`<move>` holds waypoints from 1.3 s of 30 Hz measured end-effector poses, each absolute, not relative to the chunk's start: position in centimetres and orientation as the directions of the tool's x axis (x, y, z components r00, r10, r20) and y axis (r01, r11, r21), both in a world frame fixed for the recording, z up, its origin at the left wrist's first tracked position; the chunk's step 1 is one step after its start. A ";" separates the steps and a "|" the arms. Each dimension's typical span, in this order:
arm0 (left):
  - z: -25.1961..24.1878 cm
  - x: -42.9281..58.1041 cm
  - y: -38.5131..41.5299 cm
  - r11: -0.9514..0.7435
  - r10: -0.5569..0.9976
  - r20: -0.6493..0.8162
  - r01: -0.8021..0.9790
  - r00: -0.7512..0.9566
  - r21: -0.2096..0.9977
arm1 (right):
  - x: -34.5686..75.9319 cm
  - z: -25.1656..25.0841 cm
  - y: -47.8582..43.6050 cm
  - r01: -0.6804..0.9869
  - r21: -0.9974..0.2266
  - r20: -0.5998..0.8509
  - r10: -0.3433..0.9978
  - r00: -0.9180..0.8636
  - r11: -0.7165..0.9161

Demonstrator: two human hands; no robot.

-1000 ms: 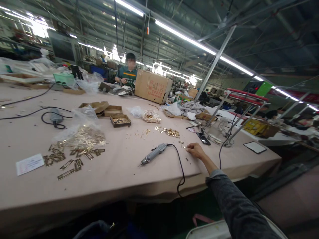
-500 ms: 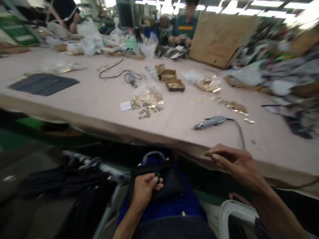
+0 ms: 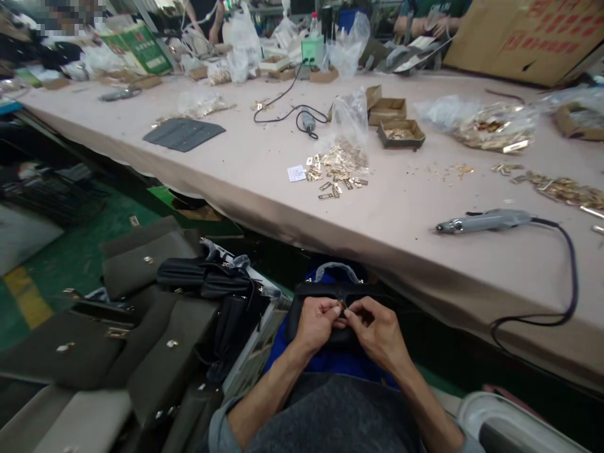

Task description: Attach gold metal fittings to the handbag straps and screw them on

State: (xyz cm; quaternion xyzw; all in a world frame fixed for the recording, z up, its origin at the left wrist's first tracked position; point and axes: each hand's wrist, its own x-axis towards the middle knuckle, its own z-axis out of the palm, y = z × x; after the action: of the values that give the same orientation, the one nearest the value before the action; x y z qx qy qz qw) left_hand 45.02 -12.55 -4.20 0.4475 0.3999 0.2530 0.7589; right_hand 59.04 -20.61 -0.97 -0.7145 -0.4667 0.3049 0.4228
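A small black handbag (image 3: 330, 294) rests on my lap over blue cloth, below the table edge. My left hand (image 3: 315, 324) and my right hand (image 3: 375, 330) meet on top of it, fingers pinched together around a tiny gold metal piece (image 3: 342, 307). Which hand bears the piece I cannot tell apart; both pinch it. On the pink table (image 3: 236, 170) lie a grey electric screwdriver (image 3: 486, 221) with a black cord and a heap of gold metal plates (image 3: 337, 167).
Grey and black bags (image 3: 155, 296) are stacked on the floor at my left. Small cardboard boxes (image 3: 401, 132), plastic bags of gold parts (image 3: 495, 126) and a large carton (image 3: 523, 38) stand farther back. Other people work at the far side. A white chair edge (image 3: 509, 421) is at right.
My view dropped from the table to my lap. My right hand came off the table with a small gold piece and joined my left hand on the black bag.
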 end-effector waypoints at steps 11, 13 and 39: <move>-3.6 44.8 -12.3 0.403 0.769 -0.381 0.073 0.514 0.912 | 60.3 -2.5 -20.1 0.173 -0.965 -0.155 0.958 0.240 -0.199; -3.3 44.9 -12.3 0.424 0.775 -0.401 0.070 0.489 0.903 | 60.6 -2.6 -20.0 0.032 -0.973 -0.214 0.945 0.247 -0.229; -2.5 44.1 -12.1 0.527 0.699 -0.387 -0.066 0.602 0.847 | 59.3 -2.3 -18.7 0.008 -0.965 -0.241 0.899 0.367 -0.261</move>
State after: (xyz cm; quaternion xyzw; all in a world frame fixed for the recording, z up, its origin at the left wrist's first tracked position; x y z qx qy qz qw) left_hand 44.11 -12.06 -2.46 0.4219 0.3749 0.2422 0.7892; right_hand 59.28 -18.73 -2.30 -0.6578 -0.3444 0.4450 0.5007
